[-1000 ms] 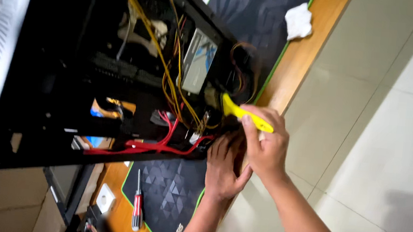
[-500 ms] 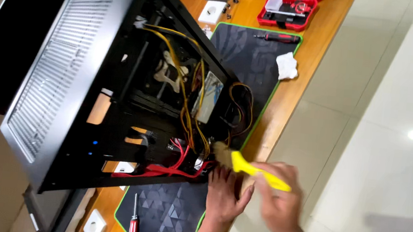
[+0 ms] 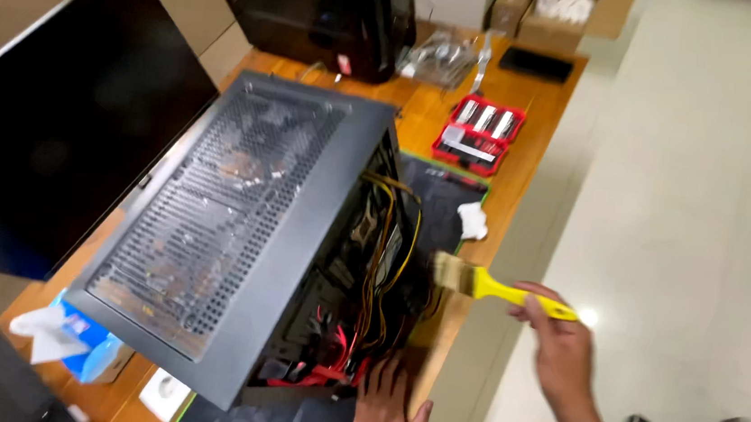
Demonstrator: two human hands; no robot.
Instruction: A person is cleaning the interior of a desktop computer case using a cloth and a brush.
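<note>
Nearest us, the left hand (image 3: pixel 387 411) lies flat with fingers spread on the dark mat (image 3: pixel 285 420) at the lower open edge of the computer case (image 3: pixel 229 225), gripping nothing; its wrist is cut off by the bottom border. Just right, the right hand (image 3: pixel 558 345) is closed around the yellow handle of a paintbrush (image 3: pixel 486 287), the bristles pointing left toward the case's open side, close to it but, as far as we can tell, not touching. The forearm runs out of frame at the lower right. Inside the case we see yellow and red cables (image 3: pixel 356 327), though the interior is dark and blurred and we cannot name the parts. The case's mesh panel faces up. A white cloth (image 3: pixel 472 219) sits on the mat just beyond the brush. At lower left a blue tissue box (image 3: pixel 79 339) is partly hidden by the case. Farther along the wooden table (image 3: pixel 525 161) lies a red tool kit (image 3: pixel 479 131), open. A dark monitor (image 3: pixel 57 120) stands at left, and a second black case (image 3: pixel 320 12) at the far end is cropped by the top edge.
</note>
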